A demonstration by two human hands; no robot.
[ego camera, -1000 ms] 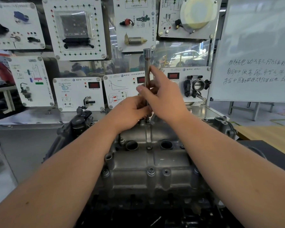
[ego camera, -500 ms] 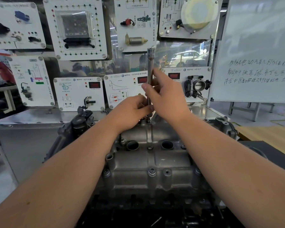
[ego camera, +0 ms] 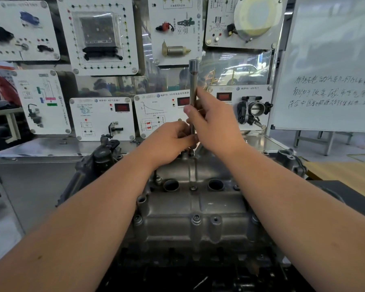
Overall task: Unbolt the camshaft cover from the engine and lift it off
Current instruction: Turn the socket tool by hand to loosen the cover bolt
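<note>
Training boards (ego camera: 102, 35) with sensors hang behind the bench, and a whiteboard (ego camera: 333, 66) stands at right. Left hand (ego camera: 169, 142) pinches the bottom of the long socket extension (ego camera: 192, 95), just above a bolt at the far edge of the camshaft cover (ego camera: 194, 209). Right hand (ego camera: 215, 125) has thumb and fingers curled round the shaft higher up. Compared w/ 1 s ago the bar leans less to the left and stands nearly upright, and the right thumb sits at a different place on it; I judge the fingers are spinning the loosened bolt out by hand. Cover lies on the engine (ego camera: 177, 277) at centre, nearer bolts (ego camera: 196, 218) in their holes, so lifting is not yet possible.
</note>
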